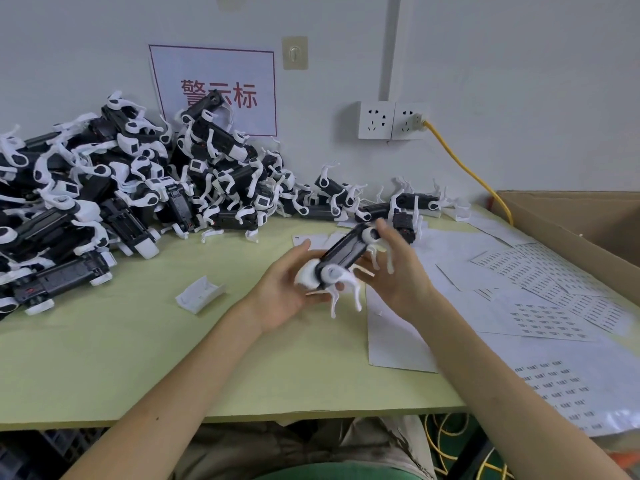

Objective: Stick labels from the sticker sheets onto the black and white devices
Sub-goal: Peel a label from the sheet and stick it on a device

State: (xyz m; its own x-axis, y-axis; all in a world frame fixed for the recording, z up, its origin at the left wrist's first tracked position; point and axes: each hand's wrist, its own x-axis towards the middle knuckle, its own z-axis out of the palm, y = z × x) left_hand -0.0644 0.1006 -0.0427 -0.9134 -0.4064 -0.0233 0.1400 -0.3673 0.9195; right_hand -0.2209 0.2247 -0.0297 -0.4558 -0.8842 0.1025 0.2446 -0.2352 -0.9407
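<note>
Bare forearms without sleeves, khaki-grey trousers (377, 445), green garment edge (332, 472) at bottom

A heap of devices (104, 188) fills the left rear of the tabletop (138, 341), against the wall, below a sign (214, 88). In front of it lies a small loose part (200, 294). Mid-table, both hands (287, 289) (398, 271) hold one device (343, 258) above the surface. Sticker sheets (540, 306) spread to the right, with a cardboard box (588, 230) beyond them. Wall sockets (393, 120) sit behind.
</note>
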